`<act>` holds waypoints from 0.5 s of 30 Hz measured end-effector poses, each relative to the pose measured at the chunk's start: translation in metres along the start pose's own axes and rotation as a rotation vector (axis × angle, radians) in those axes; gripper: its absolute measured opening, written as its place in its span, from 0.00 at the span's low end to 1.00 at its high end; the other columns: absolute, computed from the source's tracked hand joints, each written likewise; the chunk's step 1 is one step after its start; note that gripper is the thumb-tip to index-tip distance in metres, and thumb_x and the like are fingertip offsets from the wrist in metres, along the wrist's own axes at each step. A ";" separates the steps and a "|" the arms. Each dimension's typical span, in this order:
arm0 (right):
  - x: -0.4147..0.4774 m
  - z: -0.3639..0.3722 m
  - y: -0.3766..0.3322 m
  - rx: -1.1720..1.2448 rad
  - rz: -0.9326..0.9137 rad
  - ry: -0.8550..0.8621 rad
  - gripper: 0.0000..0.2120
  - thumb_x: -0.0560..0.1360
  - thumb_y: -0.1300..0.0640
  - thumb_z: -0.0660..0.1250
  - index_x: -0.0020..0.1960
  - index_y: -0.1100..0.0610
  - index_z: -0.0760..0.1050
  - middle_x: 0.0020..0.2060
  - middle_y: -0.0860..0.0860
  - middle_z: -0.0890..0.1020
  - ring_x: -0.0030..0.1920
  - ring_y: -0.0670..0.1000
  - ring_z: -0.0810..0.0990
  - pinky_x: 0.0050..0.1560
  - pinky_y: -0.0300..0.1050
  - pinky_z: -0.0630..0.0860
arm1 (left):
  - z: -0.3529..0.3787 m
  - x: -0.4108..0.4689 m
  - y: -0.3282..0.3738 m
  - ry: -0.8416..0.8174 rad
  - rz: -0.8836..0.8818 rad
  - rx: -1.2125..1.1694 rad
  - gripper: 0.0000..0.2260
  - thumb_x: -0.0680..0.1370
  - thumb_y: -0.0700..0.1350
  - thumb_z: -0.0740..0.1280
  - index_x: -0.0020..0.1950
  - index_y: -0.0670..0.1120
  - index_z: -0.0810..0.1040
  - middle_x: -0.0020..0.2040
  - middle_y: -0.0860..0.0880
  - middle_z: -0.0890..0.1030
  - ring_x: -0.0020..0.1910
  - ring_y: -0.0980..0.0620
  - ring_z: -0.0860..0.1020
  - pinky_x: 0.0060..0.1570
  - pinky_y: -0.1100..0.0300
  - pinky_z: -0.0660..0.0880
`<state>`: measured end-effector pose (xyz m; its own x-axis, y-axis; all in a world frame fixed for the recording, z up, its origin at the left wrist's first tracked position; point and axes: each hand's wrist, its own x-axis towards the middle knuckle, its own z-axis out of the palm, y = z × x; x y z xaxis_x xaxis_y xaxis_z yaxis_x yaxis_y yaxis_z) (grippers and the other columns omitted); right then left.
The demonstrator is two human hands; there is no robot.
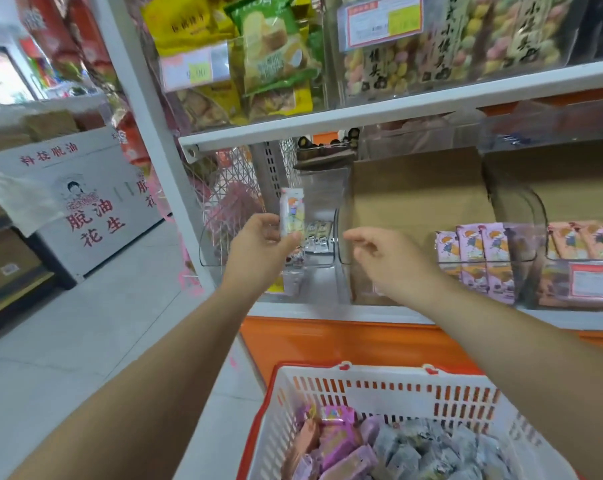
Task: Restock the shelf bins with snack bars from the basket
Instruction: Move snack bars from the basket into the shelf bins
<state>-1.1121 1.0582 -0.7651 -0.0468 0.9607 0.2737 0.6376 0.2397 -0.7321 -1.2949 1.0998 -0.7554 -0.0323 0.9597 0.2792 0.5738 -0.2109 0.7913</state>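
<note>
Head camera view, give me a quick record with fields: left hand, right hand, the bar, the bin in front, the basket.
left hand: left hand pinches a white snack bar, raised in front of the shelf
right hand: right hand holds nothing, fingers loosely curled, beside the left
bar: upright, not yet in a bin
bin in front: clear bin, nearly empty, a few bars at the bottom
neighbouring bin: purple bars standing in rows
basket: white basket below the arms, holding purple and grey wrapped bars
</note>
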 end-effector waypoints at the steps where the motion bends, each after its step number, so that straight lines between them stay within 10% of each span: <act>1: 0.008 0.005 0.005 -0.033 -0.028 -0.009 0.18 0.80 0.63 0.58 0.68 0.54 0.72 0.64 0.53 0.74 0.61 0.53 0.75 0.57 0.39 0.68 | 0.003 0.014 -0.002 -0.023 0.011 0.057 0.18 0.75 0.52 0.69 0.62 0.47 0.72 0.50 0.52 0.80 0.42 0.59 0.78 0.35 0.65 0.69; 5: 0.029 0.019 0.028 -0.170 -0.130 -0.092 0.22 0.79 0.63 0.59 0.72 0.50 0.66 0.74 0.49 0.62 0.73 0.50 0.62 0.64 0.32 0.55 | 0.020 0.059 -0.011 -0.121 -0.089 0.210 0.22 0.76 0.52 0.69 0.65 0.44 0.71 0.51 0.51 0.75 0.39 0.58 0.74 0.41 0.63 0.69; 10: 0.032 0.019 0.038 -0.262 -0.185 -0.114 0.24 0.79 0.58 0.60 0.72 0.43 0.64 0.74 0.42 0.61 0.71 0.48 0.64 0.66 0.39 0.62 | 0.048 0.094 -0.027 -0.419 -0.251 0.393 0.21 0.75 0.51 0.70 0.60 0.38 0.76 0.42 0.45 0.78 0.43 0.48 0.76 0.46 0.58 0.73; 15: 0.029 0.019 0.040 -0.323 -0.212 -0.103 0.24 0.79 0.53 0.60 0.72 0.37 0.61 0.74 0.36 0.58 0.70 0.44 0.64 0.63 0.41 0.67 | 0.066 0.113 -0.038 -0.650 -0.211 0.949 0.27 0.73 0.65 0.64 0.60 0.44 0.76 0.55 0.46 0.76 0.51 0.46 0.73 0.48 0.57 0.68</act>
<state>-1.1024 1.0986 -0.7979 -0.2698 0.9077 0.3214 0.8139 0.3933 -0.4276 -1.2665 1.2284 -0.7895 0.0674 0.9314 -0.3576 0.9970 -0.0768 -0.0122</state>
